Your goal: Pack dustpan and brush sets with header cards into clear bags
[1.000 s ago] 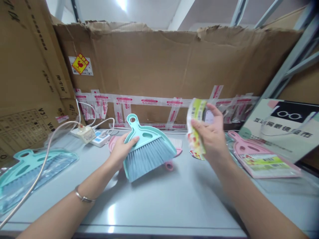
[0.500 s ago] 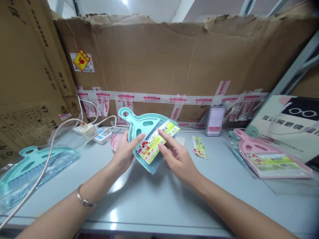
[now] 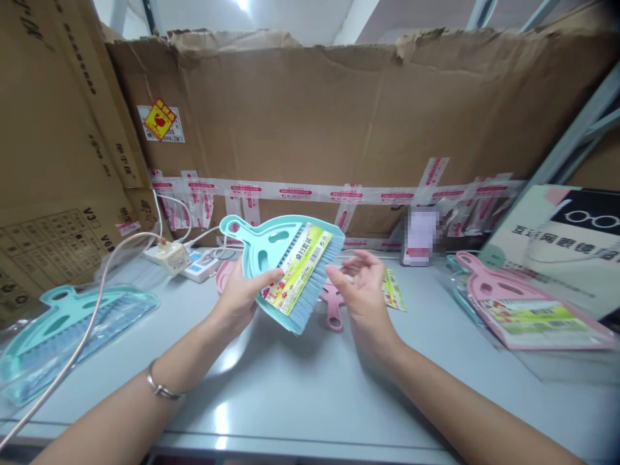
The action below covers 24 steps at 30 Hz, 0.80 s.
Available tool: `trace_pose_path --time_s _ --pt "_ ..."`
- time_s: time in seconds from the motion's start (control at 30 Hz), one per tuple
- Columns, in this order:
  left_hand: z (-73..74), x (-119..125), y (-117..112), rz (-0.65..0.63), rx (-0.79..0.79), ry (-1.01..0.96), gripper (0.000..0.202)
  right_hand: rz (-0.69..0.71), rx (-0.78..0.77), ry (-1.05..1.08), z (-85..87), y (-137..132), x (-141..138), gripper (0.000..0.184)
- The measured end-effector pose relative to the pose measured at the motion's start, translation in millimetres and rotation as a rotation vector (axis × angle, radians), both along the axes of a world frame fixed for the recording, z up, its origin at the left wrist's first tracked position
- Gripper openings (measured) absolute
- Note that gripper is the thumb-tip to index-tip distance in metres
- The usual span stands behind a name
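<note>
My left hand [image 3: 245, 294] grips a teal dustpan-and-brush set [image 3: 271, 248] lifted above the grey table [image 3: 310, 387], with my thumb pinning a yellow-green paper label [image 3: 299, 268] across the blue bristles. Just to the right of the bristles hovers my right hand [image 3: 363, 290], fingers spread and loose, holding nothing. A pink brush handle [image 3: 333, 310] lies on the table under the set. More printed labels [image 3: 393, 289] lie behind my right hand.
A bagged teal set [image 3: 58, 329] lies at the far left, a bagged pink set [image 3: 523, 310] at the right. A white power strip [image 3: 186, 261] with cables sits at the back left. Taped cardboard [image 3: 339, 129] walls the back; a printed box [image 3: 562, 239] leans at right.
My right hand brought the label from mid-air onto the bristles, then let go and pulled back to the right. My left hand raised and tilted the teal set, thumb now on the label.
</note>
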<state>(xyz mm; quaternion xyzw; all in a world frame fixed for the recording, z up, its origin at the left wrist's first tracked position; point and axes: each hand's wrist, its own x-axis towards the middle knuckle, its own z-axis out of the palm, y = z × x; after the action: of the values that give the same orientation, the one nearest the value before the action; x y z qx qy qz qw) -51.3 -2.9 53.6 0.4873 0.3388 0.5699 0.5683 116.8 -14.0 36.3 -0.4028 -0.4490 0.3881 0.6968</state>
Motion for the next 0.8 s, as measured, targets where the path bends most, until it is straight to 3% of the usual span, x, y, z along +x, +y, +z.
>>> trace_pose_path --time_s 0.07,0.13,0.33,0.47,0.53,0.6,0.67,0.7,0.73,0.8 --pt "0.3 0 -1 -0.022 0.0 0.006 0.047 0.324 -0.193 0.11 2.7 0 -2 0.065" --pt "-0.7 0 -2 -0.046 0.005 0.038 0.046 0.539 -0.318 0.191 6.2 -3 -2 0.056" --pt "-3.8 -2 -6 -0.047 0.075 0.211 0.049 0.521 -0.428 0.245 10.7 -11 0 0.041" --pt "15.9 -21 -8 -0.011 0.222 0.455 0.055 0.469 -0.391 0.303 9.0 -12 0 0.04" --pt "38.4 -45 -4 0.179 0.369 0.582 0.046 0.442 -0.387 0.319 8.8 -11 2 0.04" --pt "67.1 -81 4 0.575 0.451 0.741 0.035 0.433 -0.387 0.316 8.8 -9 4 0.04" --pt "94.9 -127 18 0.976 0.433 0.955 0.033 0.421 -0.38 0.316 8.6 -8 7 0.041" --pt "105.8 -152 26 1.086 0.379 1.111 0.03 0.413 -0.371 0.322 8.3 -7 7 0.042" --pt "113.5 -175 34 1.099 0.316 1.297 0.028 0.408 -0.364 0.33 7.9 -7 8 0.042" --pt "117.0 -214 51 0.91 0.045 1.573 0.02 0.412 -0.366 0.339 7.4 -6 7 0.041"
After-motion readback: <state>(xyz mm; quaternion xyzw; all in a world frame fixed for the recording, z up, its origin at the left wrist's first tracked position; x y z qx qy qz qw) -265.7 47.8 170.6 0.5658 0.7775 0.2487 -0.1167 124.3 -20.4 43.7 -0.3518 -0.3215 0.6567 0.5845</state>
